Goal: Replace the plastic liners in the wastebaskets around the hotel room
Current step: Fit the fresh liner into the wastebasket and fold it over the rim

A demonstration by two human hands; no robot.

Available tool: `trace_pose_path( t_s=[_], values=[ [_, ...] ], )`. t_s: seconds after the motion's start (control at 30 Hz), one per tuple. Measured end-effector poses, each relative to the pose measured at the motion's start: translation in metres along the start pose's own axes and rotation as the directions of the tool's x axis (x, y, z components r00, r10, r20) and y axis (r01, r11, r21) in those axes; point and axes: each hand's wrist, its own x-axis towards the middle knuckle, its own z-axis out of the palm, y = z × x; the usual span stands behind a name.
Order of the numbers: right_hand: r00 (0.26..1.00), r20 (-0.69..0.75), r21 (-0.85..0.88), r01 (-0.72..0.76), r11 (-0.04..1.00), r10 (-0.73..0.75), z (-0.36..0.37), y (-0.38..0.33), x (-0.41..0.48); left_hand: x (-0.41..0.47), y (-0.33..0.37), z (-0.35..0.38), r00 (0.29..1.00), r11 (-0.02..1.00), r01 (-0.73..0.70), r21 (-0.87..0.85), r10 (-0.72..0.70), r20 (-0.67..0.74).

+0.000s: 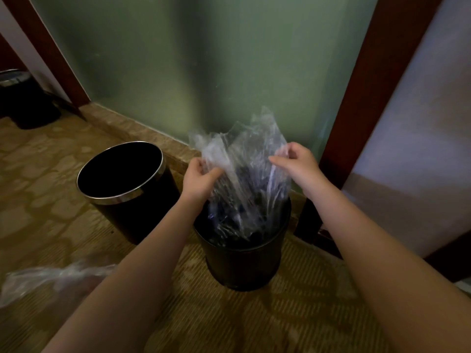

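Two hands: the left hand [201,179] and right hand [298,164] each pinch the liner [244,174] near its top, one at each side, fingers curled onto the film.
Liner: clear, crumpled film. Its lower part hangs down inside the bin [242,266] and its top stands well above the rim, not yet turned over it.
Why held so: the hands look set to pull the mouth apart, so that it opens and can be folded down round the rim.
Bin: black and upright on the carpet [229,322], just in front of the stone sill [142,131]. The film hides its far rim.
Second bin: chrome-rimmed [122,198], near the first on the left, with the left forearm passing beside it. No film shows at its rim, so it probably awaits a liner too.
Third bin: far left in shadow [25,103], well apart, too dark to tell whether it is lined.
Loose film: a clear heap [51,278] lies on the carpet at lower left, partly behind the left forearm. I cannot tell whether it is old or fresh.
In the way: frosted glass [204,59] and a wooden frame [369,98] stand close behind the bin, so reaching its far rim may be cramped.
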Motion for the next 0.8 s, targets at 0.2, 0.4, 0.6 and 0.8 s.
trace_pose_path(
  t_s=[0.2,0.4,0.6,0.8],
  values=[
    [0.997,0.077,0.044,0.024,0.999,-0.028,0.019,-0.018,-0.005,-0.010,0.012,0.021,0.994,0.992,-0.097,0.083,0.101,-0.043],
    [0.996,-0.085,-0.182,0.013,0.983,-0.028,0.000,-0.002,-0.007,0.001,0.002,-0.015,0.969,0.942,-0.078,0.326,0.148,-0.198],
    [0.992,-0.073,-0.357,0.068,0.931,-0.101,-0.012,-0.012,-0.014,0.000,0.003,-0.024,0.964,0.955,-0.092,0.280,0.156,-0.217],
    [0.848,0.204,-0.528,0.516,0.674,-0.490,0.005,-0.070,-0.018,-0.013,0.028,-0.008,0.963,0.948,-0.242,0.207,0.261,-0.067]
  ],
)
